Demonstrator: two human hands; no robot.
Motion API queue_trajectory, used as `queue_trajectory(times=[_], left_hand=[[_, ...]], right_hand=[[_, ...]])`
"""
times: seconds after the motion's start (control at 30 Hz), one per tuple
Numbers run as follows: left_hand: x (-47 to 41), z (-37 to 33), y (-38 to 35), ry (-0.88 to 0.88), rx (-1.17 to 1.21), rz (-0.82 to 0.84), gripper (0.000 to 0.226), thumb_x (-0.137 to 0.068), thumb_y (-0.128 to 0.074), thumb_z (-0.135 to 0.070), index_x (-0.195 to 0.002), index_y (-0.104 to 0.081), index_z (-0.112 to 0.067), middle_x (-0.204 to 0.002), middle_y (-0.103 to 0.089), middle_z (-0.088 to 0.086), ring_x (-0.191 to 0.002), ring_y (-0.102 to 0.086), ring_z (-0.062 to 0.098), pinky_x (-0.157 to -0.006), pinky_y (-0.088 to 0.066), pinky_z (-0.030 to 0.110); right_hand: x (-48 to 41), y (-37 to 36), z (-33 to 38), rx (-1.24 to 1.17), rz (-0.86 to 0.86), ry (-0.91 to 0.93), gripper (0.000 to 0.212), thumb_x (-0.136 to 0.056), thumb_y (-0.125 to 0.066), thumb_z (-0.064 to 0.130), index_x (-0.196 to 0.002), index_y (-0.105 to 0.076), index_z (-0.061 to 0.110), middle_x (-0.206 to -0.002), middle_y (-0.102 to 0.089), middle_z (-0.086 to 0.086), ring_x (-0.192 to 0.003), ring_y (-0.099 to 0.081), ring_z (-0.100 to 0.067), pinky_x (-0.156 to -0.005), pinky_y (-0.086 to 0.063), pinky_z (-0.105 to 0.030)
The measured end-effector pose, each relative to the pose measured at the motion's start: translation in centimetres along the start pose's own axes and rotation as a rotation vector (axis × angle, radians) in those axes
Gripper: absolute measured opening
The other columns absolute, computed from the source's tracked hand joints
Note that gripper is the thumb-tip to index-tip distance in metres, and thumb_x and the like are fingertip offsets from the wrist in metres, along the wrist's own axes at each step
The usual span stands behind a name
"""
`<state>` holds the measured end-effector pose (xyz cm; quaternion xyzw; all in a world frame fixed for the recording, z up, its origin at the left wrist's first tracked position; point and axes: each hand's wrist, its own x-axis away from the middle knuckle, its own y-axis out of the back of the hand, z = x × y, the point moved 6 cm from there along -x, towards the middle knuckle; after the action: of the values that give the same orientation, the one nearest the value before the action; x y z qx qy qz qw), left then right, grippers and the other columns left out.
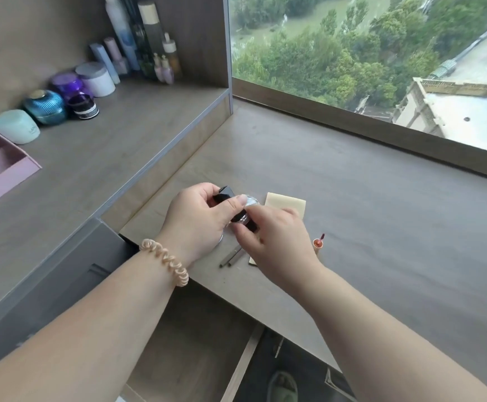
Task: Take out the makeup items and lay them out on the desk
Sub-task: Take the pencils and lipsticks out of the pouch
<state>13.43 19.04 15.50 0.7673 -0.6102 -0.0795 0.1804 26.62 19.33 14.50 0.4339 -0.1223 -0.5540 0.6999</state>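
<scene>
**Item:** black tube (224, 195), glossy and square-shouldered, with a silver collar near mid-length.
**Location:** held over the desk (367, 221), near its front edge.
**Grip:** left hand (195, 219) curls round the upper black end; right hand (274, 242) pinches the lower end.
**Obscured:** most of the tube, behind fingers. A round silvery piece (249, 198) beneath cannot be identified. The flat cream rectangle (287, 203) and two pencils (230, 258) are partly covered.

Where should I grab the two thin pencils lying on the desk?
Probably pinch the pencils at their near ends, coming from the front edge of the desk: they lie flat, side by side, and the right hand covers their far ends.
</scene>
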Motion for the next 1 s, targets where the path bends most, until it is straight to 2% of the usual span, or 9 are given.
queue_trajectory(times=[0.17, 0.3, 0.33, 0.47, 0.57, 0.63, 0.77, 0.9, 1.0], left_hand=[[1.4, -1.8, -1.0, -0.065, 0.005, 0.025, 0.03, -0.069, -0.07, -0.043, -0.072, -0.068, -0.013, -0.067, -0.07, 0.005, -0.064, -0.064, 0.02, -0.067, -0.053, 0.039], [-0.8, -3.5, 5.4, 0.06, 0.417, -0.37, 0.024, -0.081, -0.066, -0.038, -0.066, -0.061, -0.02, -0.061, -0.066, -0.004, -0.056, -0.059, 0.013, -0.055, -0.039, 0.027], [-1.5, -4.7, 7.0, 0.049, 0.486, -0.38, 0.022, -0.082, -0.065, -0.038, -0.07, -0.06, -0.021, -0.064, -0.067, -0.006, -0.057, -0.061, 0.01, -0.055, -0.038, 0.025], [-2.3, -6.8, 6.0, 0.003, 0.606, -0.102, 0.007, -0.086, -0.062, -0.023, -0.081, -0.057, -0.024, -0.079, -0.067, -0.005, -0.064, -0.065, 0.006, -0.057, -0.037, 0.022], [-0.8, -4.7, 1.3, 0.132, 0.758, 0.028, 0.025, -0.085, -0.054, 0.006, -0.083, -0.051, -0.018, -0.078, -0.063, 0.005, -0.06, -0.066, 0.01, -0.049, -0.039, 0.017], [0.8, -1.7, -1.7, 0.268, 0.762, 0.085, 0.03, -0.082, -0.051, 0.016, -0.087, -0.05, -0.013, -0.075, -0.061, 0.008, -0.061, -0.066, 0.013, -0.05, -0.046, 0.016], [3.6, 4.0, -7.4, 0.428, 0.522, 0.231, 0.025, -0.083, -0.058, 0.008, -0.096, -0.061, -0.014, -0.079, -0.059, 0.001, -0.067, -0.056, 0.008, -0.057, -0.044, 0.017], [4.6, 6.2, -10.8, 0.399, 0.419, 0.277, 0.02, -0.083, -0.065, 0.0, -0.1, -0.061, -0.009, -0.088, -0.065, 0.003, -0.075, -0.057, 0.007, -0.053, -0.042, 0.004], [4.8, 6.7, -13.1, 0.358, 0.393, 0.337, 0.022, -0.083, -0.063, 0.006, -0.091, -0.055, -0.013, -0.092, -0.07, 0.006, -0.074, -0.062, 0.007, -0.069, -0.051, 0.011]], right_hand=[[1.7, 1.6, 0.1, 0.028, -0.188, 0.008, 0.022, -0.086, -0.049, 0.036, -0.076, -0.06, 0.02, -0.062, -0.061, 0.01, -0.056, -0.049, -0.012, -0.076, -0.037, -0.029], [4.1, 2.3, -3.2, 0.111, -0.15, -0.089, 0.024, -0.088, -0.043, 0.037, -0.072, -0.05, 0.021, -0.057, -0.048, 0.011, -0.056, -0.048, -0.013, -0.081, -0.038, -0.034], [5.5, 2.6, -4.5, 0.099, -0.16, -0.144, 0.023, -0.089, -0.042, 0.037, -0.075, -0.053, 0.022, -0.058, -0.048, 0.013, -0.059, -0.048, -0.01, -0.083, -0.038, -0.035], [8.7, 3.8, -8.1, -0.077, -0.236, -0.309, 0.013, -0.092, -0.055, 0.033, -0.093, -0.066, 0.026, -0.076, -0.058, 0.017, -0.075, -0.049, -0.003, -0.083, -0.041, -0.037], [8.4, 4.4, -9.4, -0.146, -0.314, -0.42, 0.014, -0.087, -0.065, 0.025, -0.1, -0.066, 0.03, -0.092, -0.054, 0.012, -0.097, -0.048, -0.011, -0.092, -0.039, -0.037], [8.3, 4.2, -10.4, -0.152, -0.305, -0.478, 0.016, -0.086, -0.066, 0.025, -0.1, -0.065, 0.034, -0.088, -0.051, 0.013, -0.094, -0.048, -0.015, -0.092, -0.039, -0.04], [9.0, 2.9, -12.0, -0.159, -0.212, -0.57, 0.005, -0.084, -0.067, 0.031, -0.088, -0.065, 0.033, -0.084, -0.06, 0.018, -0.087, -0.053, -0.01, -0.085, -0.044, -0.047], [10.1, 1.5, -12.9, -0.149, -0.19, -0.646, 0.019, -0.078, -0.073, 0.024, -0.08, -0.06, 0.037, -0.078, -0.062, 0.023, -0.083, -0.057, -0.009, -0.086, -0.046, -0.047], [10.8, 0.8, -14.2, -0.152, -0.179, -0.699, 0.019, -0.075, -0.074, 0.022, -0.078, -0.059, 0.033, -0.077, -0.063, 0.022, -0.085, -0.06, -0.008, -0.089, -0.045, -0.047]])
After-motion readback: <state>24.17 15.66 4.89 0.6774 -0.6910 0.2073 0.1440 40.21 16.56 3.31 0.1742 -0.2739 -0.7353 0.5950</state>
